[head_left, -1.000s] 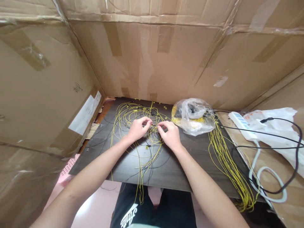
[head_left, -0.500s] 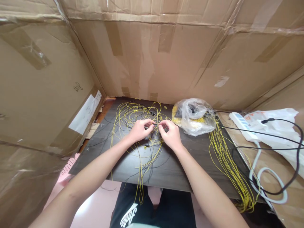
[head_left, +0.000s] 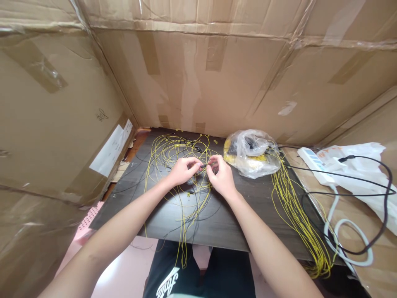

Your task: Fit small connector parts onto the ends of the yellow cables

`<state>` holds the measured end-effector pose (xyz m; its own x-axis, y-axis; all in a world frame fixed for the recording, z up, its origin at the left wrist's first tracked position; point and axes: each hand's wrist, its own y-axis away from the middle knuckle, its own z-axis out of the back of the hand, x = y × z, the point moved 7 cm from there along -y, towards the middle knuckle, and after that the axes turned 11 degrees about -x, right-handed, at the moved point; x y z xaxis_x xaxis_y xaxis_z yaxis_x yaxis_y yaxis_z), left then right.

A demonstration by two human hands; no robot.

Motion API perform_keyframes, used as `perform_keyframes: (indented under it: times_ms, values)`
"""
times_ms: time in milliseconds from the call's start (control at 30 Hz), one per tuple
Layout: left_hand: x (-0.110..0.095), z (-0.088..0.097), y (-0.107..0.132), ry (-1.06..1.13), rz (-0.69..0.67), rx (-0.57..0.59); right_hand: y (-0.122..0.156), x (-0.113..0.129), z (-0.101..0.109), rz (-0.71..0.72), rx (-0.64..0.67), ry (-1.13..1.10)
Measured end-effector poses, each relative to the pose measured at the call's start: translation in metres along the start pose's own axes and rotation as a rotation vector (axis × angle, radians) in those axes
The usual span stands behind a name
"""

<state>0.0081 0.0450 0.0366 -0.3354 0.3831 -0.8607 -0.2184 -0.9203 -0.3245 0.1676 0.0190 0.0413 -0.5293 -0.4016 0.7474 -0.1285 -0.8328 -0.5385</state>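
My left hand [head_left: 186, 170] pinches a small dark connector-like piece [head_left: 203, 166] between thumb and forefinger, above the middle of the table. Right beside it, my right hand [head_left: 221, 174] has its thumb and forefinger bent together at the other end of the piece; what they grip, if anything, is too small to make out. Below and around both hands lies a loose tangle of thin yellow wires [head_left: 149, 165], with some thin black ones among them. Several small black ends [head_left: 198, 148] lie behind the hands. Some yellow wires hang over the front edge towards my lap.
A clear plastic bag [head_left: 259, 165] with yellow and black contents sits at the back right. A bundle of yellow wires [head_left: 294, 207] runs from it over the table [head_left: 124, 211]. A white power strip [head_left: 316, 165] with cables lies further right. Cardboard walls [head_left: 186, 82] surround the table.
The dark piece between my hands shows more plainly now. My right fingers have shifted and loosened slightly around its end. My left hand stays nearly in place.
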Motion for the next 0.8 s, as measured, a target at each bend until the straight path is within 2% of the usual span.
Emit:
perform_keyframes:
  times_ms: [233, 533, 800]
  values:
    - [0.004, -0.001, -0.002, 0.094, 0.055, 0.009, 0.003, 0.016, 0.001, 0.163, 0.003, 0.02]
    - [0.007, -0.005, -0.002, 0.14, 0.082, 0.049, 0.004, 0.02, -0.001, 0.18, 0.064, 0.04]
    - [0.006, -0.002, -0.005, 0.093, 0.063, 0.04, 0.004, 0.021, -0.002, 0.22, 0.081, 0.056]
